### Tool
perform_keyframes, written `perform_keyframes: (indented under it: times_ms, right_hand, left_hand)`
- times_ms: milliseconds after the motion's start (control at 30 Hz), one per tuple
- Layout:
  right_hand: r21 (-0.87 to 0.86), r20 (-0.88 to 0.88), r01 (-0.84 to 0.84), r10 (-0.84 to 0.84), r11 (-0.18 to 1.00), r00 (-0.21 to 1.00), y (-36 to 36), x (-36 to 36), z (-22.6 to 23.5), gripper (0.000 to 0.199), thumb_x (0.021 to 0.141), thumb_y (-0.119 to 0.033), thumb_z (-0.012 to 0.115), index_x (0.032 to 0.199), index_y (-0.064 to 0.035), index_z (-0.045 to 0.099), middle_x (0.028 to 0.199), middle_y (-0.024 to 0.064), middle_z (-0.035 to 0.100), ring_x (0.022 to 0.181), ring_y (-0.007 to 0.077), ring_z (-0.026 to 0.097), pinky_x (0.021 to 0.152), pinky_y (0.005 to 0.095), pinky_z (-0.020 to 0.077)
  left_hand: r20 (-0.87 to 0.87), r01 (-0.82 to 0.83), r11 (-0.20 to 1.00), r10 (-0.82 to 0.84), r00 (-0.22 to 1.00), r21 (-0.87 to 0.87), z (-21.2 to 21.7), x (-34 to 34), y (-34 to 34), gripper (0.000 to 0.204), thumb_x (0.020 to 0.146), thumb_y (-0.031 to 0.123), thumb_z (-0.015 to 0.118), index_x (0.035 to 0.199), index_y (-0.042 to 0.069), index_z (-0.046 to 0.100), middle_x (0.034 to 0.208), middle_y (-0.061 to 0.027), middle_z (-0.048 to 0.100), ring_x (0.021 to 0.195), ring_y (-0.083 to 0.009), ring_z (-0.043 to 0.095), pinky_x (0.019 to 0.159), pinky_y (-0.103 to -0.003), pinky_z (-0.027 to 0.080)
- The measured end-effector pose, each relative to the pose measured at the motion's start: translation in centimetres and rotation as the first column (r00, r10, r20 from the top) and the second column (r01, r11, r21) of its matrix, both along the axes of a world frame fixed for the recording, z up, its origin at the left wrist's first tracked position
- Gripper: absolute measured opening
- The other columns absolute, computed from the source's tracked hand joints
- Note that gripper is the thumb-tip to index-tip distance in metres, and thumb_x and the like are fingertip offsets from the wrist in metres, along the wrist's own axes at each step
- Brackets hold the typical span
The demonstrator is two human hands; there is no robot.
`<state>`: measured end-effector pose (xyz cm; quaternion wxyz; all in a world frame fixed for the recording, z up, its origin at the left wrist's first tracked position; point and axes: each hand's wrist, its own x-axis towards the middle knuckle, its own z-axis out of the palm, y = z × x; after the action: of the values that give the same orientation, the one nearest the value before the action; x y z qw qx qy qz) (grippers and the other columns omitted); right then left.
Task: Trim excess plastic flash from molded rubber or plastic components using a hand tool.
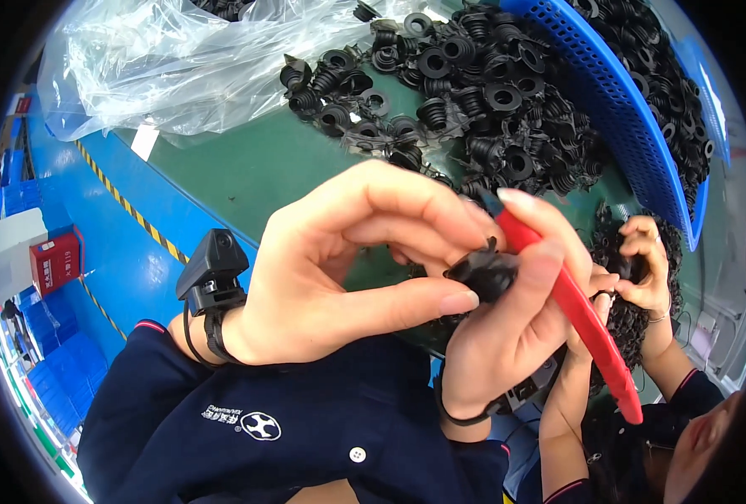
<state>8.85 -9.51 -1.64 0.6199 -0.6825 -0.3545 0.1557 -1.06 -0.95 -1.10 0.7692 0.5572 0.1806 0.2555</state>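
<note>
- My left hand (305,281) pinches a small black rubber piece (489,275) between thumb and fingers, nearer to me than the blue basket (616,109) and to its left.
- My right hand (495,349) is wrapped round a red-handled tool (591,328) and meets the left at the piece; the tool's tip is dim among my fingers, so I can't fairly say whether it touches the rubber.
- The green table (255,172) spreads out left of the basket, bare in a broad patch.
- A loose pile of ribbed black parts (503,97) lies on it, just beside the basket's left wall; more fill the basket.
- Well left of the basket, a crumpled clear plastic bag (179,59) covers the table's far corner, a white tag (144,141) at its edge.
- Further left again is blue floor (108,244) with yellow-and-black striped tape (133,206) and a red box (56,262).
- On the basket's near side, a co-worker's hands (648,260) work over a dark heap (632,336).
</note>
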Motion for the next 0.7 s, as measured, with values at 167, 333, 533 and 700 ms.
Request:
perform_keyframes:
  times_ms: [167,333,533,700]
  right_hand:
    - [0.052,0.103,0.074,-0.079,0.996,0.992,0.9,0.6,-0.3,0.023,0.088,-0.017,0.042,0.094,0.0025,0.054,0.087,0.0069,0.057,0.065,0.006,0.046,0.059,0.0179,0.0358]
    - [0.002,-0.009,0.105,-0.105,0.995,0.994,0.6,0.9,-0.7,0.014,0.083,-0.008,0.05,0.091,0.0025,0.057,0.086,0.0045,0.058,0.065,0.0029,0.045,0.057,0.015,0.0341]
    - [-0.004,0.052,0.029,-0.028,1.0,0.998,0.5,1.2,-1.3,0.015,0.084,-0.009,0.05,0.088,0.0017,0.058,0.084,0.0055,0.058,0.066,0.006,0.049,0.06,0.0169,0.0367]
    - [-0.001,0.352,0.09,-0.084,0.996,0.932,-1.7,2.9,-1.3,0.023,0.088,-0.017,0.041,0.088,-0.0006,0.057,0.112,0.0178,0.046,0.097,0.0259,0.05,0.084,0.0354,0.0409]
  left_hand:
    - [0.025,-0.211,0.832,0.231,0.973,0.513,-1.5,0.7,0.5,0.055,0.053,0.004,0.076,0.1,0.002,0.048,0.094,-0.0101,0.045,0.074,-0.0142,0.043,0.065,-0.024,0.036]
    - [0.011,-0.109,0.359,0.267,0.964,0.927,-1.1,0.1,0.2,0.032,0.047,0.008,0.073,0.077,0.014,0.063,0.084,-0.0049,0.046,0.07,-0.0174,0.044,0.06,-0.027,0.035]
    - [-0.196,0.076,0.377,0.29,0.937,0.923,-0.5,0.0,0.3,0.031,0.046,0.009,0.074,0.075,0.014,0.063,0.084,-0.0045,0.046,0.073,-0.0175,0.043,0.061,-0.027,0.034]
    - [-0.232,0.062,0.551,0.244,0.942,0.832,0.0,0.2,0.9,0.028,0.048,0.009,0.074,0.071,0.011,0.058,0.09,-0.0065,0.045,0.08,-0.0179,0.043,0.064,-0.026,0.033]
